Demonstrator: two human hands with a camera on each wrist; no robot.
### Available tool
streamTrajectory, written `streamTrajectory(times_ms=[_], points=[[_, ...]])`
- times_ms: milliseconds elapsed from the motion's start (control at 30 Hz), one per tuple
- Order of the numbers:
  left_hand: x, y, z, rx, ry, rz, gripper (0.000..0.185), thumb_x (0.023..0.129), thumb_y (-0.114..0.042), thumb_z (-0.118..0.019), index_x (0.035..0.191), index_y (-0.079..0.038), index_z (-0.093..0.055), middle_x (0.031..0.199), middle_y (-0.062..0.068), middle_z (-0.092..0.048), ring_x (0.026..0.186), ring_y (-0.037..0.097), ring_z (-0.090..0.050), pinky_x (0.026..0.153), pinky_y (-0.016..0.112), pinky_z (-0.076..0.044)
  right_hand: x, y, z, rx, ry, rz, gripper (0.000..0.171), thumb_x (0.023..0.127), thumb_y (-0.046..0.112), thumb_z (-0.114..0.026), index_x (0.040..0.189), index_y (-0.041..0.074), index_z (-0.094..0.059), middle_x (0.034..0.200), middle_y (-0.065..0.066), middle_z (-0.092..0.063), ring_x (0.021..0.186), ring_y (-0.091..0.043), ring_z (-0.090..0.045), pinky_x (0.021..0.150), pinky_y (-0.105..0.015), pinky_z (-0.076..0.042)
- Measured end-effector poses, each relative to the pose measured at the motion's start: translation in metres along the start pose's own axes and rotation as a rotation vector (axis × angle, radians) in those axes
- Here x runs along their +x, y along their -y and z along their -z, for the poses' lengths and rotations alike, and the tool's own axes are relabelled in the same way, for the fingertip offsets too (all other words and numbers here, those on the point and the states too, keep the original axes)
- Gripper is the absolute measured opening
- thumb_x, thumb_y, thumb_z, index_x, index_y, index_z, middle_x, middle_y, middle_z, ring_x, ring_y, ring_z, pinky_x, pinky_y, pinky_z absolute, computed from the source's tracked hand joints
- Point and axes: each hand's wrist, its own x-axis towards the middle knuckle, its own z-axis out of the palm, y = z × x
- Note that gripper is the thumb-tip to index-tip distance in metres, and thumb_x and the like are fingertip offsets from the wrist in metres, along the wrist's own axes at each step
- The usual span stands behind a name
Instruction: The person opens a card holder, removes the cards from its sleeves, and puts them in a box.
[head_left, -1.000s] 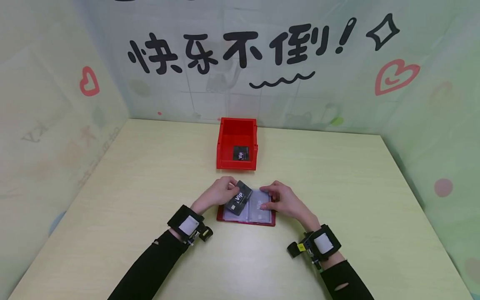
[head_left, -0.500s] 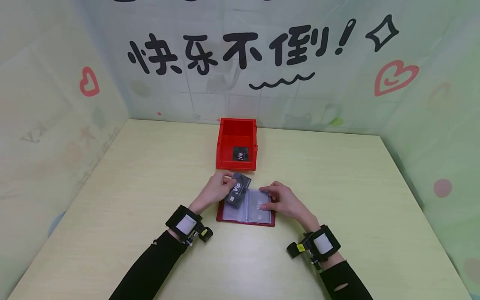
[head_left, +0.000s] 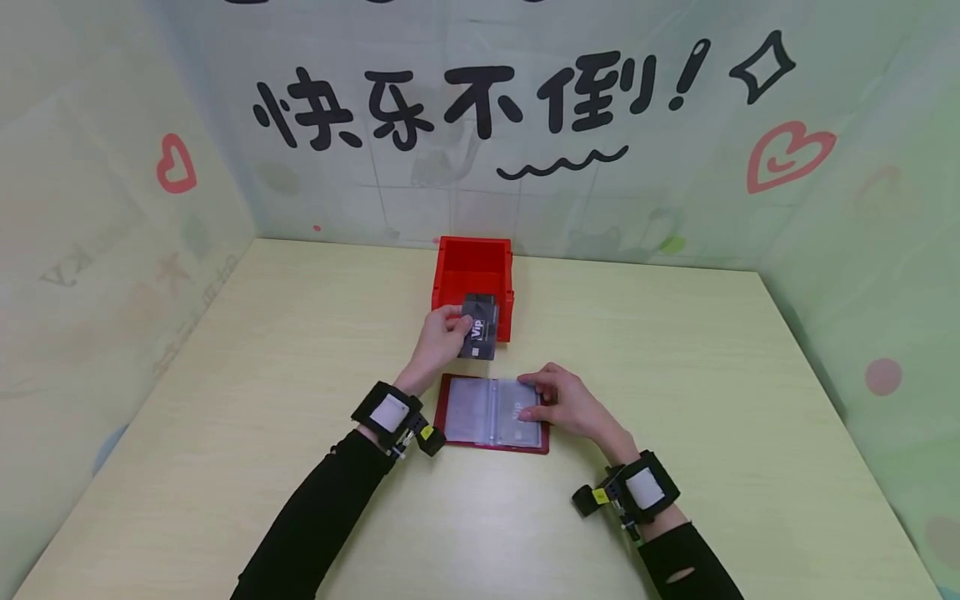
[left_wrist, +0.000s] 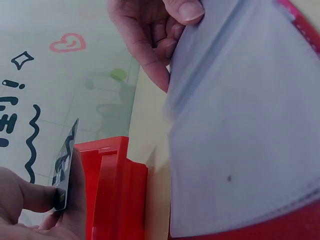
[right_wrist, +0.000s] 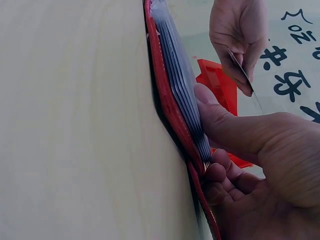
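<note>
Compared with a second ago, my left hand has carried the black VIP card away from the open card holder toward twelve o'clock, so that the card now sits over the near wall of the red bin; my right hand has stayed where it was, at the holder's three o'clock edge. The pale wood-grain table is enclosed on three sides by light green walls, the far one painted with bold black characters and outlined red hearts. The bin is a rigid, open-topped plastic box at twelve o'clock from the holder. The holder lies flat and open, its red cover framing clear, glossy plastic sleeves stacked in layers. My left thumb and fingers pinch the thin, stiff card by its nine o'clock edge. My right thumb presses on top of the sleeves while the curled fingers tuck under their edge, grasping the pages. Black sleeves and wrist-mounted bands cover both forearms.
</note>
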Motion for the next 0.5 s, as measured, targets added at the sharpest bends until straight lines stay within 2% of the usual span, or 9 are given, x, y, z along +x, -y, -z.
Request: streamTrajectory(times_ms=[233,367,500], points=[[0.015,-0.005,-0.006,-0.015,-0.045,0.017,0.047,0.103,-0.013,-0.054,0.147,-0.001,-0.042,0.138,0.02,-0.06,0.117,0.031,-0.063,0.103,0.041,-0.054,0.001,-0.001,0.0,0.006,-0.004,0.009,0.052,0.082,0.015,-0.083,0.13,0.004,-0.066,0.096,-0.008,-0.052,0.088,-0.019,-0.048,0.069,-0.023,-0.039],[0.024,-0.012,-0.01,0.012,-0.077,0.009,0.05,0.102,-0.011,-0.055,0.149,-0.003,-0.039,0.141,0.019,-0.056,0.123,0.032,-0.059,0.107,0.042,-0.051,0.0,-0.001,0.0,0.006,-0.009,0.018,0.052,0.083,0.015,-0.083,0.13,0.003,-0.066,0.095,-0.008,-0.052,0.087,-0.019,-0.047,0.069,-0.023,-0.038],[0.034,-0.019,-0.013,0.071,-0.112,-0.028,0.048,0.102,-0.008,-0.054,0.147,-0.001,-0.04,0.14,0.021,-0.055,0.123,0.032,-0.058,0.109,0.044,-0.049,-0.001,-0.002,0.0,0.004,-0.01,0.025,0.051,0.083,0.016,-0.083,0.13,0.004,-0.066,0.094,-0.007,-0.051,0.086,-0.018,-0.047,0.068,-0.023,-0.038]])
